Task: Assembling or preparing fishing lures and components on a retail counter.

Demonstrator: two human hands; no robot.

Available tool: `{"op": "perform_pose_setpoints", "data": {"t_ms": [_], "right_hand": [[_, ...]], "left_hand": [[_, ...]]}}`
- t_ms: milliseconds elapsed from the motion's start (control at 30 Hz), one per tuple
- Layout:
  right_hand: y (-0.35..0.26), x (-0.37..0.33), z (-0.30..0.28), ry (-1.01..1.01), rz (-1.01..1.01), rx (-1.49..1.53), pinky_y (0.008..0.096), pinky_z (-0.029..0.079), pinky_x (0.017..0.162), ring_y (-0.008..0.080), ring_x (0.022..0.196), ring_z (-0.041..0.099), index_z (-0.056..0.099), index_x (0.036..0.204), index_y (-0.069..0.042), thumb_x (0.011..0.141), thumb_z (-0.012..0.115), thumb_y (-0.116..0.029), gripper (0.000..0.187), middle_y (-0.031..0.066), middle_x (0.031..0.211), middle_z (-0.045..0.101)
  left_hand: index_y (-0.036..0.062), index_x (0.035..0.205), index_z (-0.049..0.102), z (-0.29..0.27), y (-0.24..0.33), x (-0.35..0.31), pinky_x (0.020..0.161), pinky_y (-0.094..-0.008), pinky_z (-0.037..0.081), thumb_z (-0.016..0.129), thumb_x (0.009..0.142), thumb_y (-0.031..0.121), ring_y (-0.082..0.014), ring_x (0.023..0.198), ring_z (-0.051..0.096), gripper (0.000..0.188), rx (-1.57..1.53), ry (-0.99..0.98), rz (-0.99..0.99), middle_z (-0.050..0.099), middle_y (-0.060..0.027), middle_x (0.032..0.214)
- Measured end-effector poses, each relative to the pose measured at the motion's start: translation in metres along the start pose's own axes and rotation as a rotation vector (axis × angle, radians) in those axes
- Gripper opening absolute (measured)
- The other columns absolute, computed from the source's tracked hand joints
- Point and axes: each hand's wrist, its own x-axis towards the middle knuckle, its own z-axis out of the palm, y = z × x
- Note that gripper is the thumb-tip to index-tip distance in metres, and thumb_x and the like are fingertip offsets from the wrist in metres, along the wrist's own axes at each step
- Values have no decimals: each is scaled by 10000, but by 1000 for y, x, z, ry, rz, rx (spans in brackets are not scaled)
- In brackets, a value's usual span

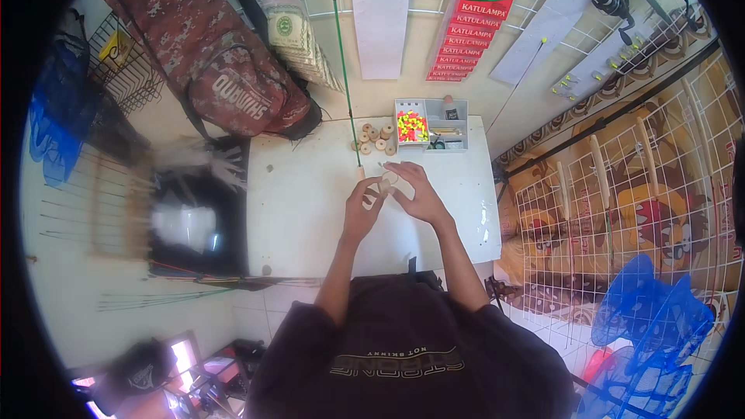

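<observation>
Above the white table, my two hands meet around a small pale round piece (pixel 385 185) that resembles the wooden spools on the table. My left hand (pixel 361 208) is closed on it with thumb and fingers. From the other side, my right hand (pixel 420 195) reaches over with its fingers bent forward and its thumb near the piece; something tiny shows at its fingertips, too small to name. Just beyond my left hand is the pale handle of a green fishing rod (pixel 348 97). Several round wooden spools (pixel 375 140) lie beyond my hands.
A white compartment tray (pixel 431 149) at the table's (pixel 310 186) back holds bright yellow and pink bits, a small dark-labelled bottle and small tools. Packets hang on the wall grid behind. A camouflage rod bag (pixel 240 89) leans left; blue nets (pixel 644 302) hang right.
</observation>
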Motion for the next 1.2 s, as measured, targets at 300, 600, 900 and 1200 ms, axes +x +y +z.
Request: {"op": "perform_pose_setpoints", "data": {"t_ms": [300, 600, 900, 1200], "right_hand": [[-9, 4, 19, 14, 294, 136, 333, 482, 758, 208, 890, 607, 686, 1115, -114, 835, 698, -195, 292, 65, 978, 696], [-5, 4, 29, 113, 372, 320, 282, 458, 711, 134, 821, 614, 673, 1088, -69, 903, 621, -232, 251, 63, 935, 693], [-21, 8, 44, -52, 409, 190, 324, 511, 788, 179, 808, 644, 594, 1211, -29, 790, 754, -260, 507, 95, 895, 697], [-30, 12, 41, 97, 293, 368, 296, 475, 844, 151, 1049, 554, 561, 1293, -117, 895, 623, -167, 406, 78, 1233, 590]], "left_hand": [[100, 1130, 604, -21, -1, -4, 650, -281, 460, 726, 801, 99, -139, 788, 633, 351, 33, 35, 42, 653, -53, 1053], [119, 1122, 606, -37, -6, -7, 646, -282, 461, 736, 788, 107, -150, 776, 627, 358, 56, 68, -5, 647, -42, 1057], [127, 1128, 606, -45, -2, -5, 649, -290, 465, 728, 781, 88, -153, 782, 615, 370, 109, 53, 70, 639, -39, 1045], [109, 1185, 584, -55, -7, -1, 675, -267, 471, 660, 808, 2, -128, 801, 623, 399, -60, -37, 58, 641, -46, 1129]]}}
